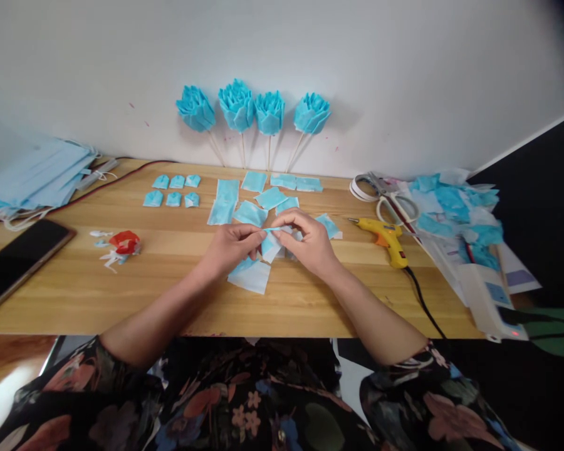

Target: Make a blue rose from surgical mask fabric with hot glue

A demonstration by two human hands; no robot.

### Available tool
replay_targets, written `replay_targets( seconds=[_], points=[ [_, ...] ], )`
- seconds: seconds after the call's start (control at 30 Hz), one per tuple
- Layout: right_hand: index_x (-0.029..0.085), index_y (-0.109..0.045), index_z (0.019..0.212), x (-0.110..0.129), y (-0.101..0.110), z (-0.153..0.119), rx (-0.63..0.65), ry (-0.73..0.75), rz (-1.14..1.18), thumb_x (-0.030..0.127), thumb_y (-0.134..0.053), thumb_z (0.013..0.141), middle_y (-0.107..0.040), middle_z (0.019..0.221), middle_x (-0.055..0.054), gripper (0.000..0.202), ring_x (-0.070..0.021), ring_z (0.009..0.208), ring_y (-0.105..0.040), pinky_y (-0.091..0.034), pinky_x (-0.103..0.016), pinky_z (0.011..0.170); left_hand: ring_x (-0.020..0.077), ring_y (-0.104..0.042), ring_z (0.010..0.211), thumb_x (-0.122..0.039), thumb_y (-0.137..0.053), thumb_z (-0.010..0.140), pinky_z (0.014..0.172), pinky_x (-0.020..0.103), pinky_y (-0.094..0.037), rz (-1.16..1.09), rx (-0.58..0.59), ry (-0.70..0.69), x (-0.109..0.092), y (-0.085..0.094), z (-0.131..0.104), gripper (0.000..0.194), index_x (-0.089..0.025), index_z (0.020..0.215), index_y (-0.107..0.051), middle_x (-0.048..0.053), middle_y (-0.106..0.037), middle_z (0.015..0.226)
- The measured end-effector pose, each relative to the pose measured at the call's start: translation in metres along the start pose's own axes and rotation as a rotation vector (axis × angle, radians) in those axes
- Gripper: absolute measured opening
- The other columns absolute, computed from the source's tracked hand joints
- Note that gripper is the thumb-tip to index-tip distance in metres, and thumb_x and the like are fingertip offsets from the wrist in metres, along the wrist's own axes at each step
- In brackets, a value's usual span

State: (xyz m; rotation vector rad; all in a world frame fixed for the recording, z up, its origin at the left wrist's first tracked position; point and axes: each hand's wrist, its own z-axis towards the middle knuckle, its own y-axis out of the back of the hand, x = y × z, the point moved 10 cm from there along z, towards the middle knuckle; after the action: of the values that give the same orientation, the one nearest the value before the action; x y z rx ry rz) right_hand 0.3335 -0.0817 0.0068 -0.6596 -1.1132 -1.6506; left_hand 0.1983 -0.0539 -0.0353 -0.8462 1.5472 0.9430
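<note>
Turquoise flowers (pixel 236 105) at twelve o'clock, turquoise-and-white fabric pieces (pixel 250 214), yellow glue gun (pixel 386 237) at three, red scrap (pixel 126 242) at nine, tan wood-grain worktop (pixel 169 300), black floral-patterned garment (pixel 258 401) at six

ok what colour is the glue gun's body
The glue gun's body is yellow, seen in the head view.

Bare forearms (pixel 162 313) angle in, left hand (pixel 231 247) and right hand (pixel 309 243) pretty much meeting up front, both curled into a pinch.
</note>
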Motion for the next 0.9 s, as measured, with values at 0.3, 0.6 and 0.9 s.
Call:
replay_targets(
  seconds=[0.3, 0.6, 0.9],
  points=[
    [0.027, -0.069, 0.095, 0.024, 0.000, -0.005, 0.011, 0.283, -0.234, 0.009, -0.057, 0.089, -0.069, 0.108, -0.003, 0.022, -0.0192, 0.105, -0.065, -0.051, -0.041, 0.093, 0.0081, -0.050, 0.045, -0.036, -0.069, 0.080, 0.049, 0.021, -0.039, -0.181, 0.047, 0.004, 0.005, -0.004, 0.002, 0.031, -0.017, 0.057, -0.062, -0.001, -0.060, 0.049],
    [0.027, -0.068, 0.095, 0.026, 0.001, -0.005, -0.002, 0.300, -0.258, 0.010, -0.056, 0.089, -0.070, 0.107, -0.003, 0.022, -0.0195, 0.103, -0.065, -0.052, -0.042, 0.092, 0.0086, -0.050, 0.046, -0.040, -0.073, 0.077, 0.050, 0.022, -0.041, -0.212, 0.067, 0.005, -0.001, -0.007, 0.001, 0.032, -0.016, 0.058, -0.063, 0.000, -0.060, 0.051],
    [0.028, -0.065, 0.116, 0.008, -0.003, -0.001, 0.139, 0.010, 0.045, 0.026, -0.058, 0.092, -0.069, 0.124, -0.005, 0.025, -0.0224, 0.119, -0.061, -0.048, -0.044, 0.101, 0.0081, -0.047, 0.045, -0.037, -0.069, 0.077, 0.049, 0.021, -0.038, -0.187, -0.068, -0.006, 0.001, 0.006, 0.001, 0.026, -0.017, 0.061, -0.065, -0.003, -0.055, 0.047]
  ],
)
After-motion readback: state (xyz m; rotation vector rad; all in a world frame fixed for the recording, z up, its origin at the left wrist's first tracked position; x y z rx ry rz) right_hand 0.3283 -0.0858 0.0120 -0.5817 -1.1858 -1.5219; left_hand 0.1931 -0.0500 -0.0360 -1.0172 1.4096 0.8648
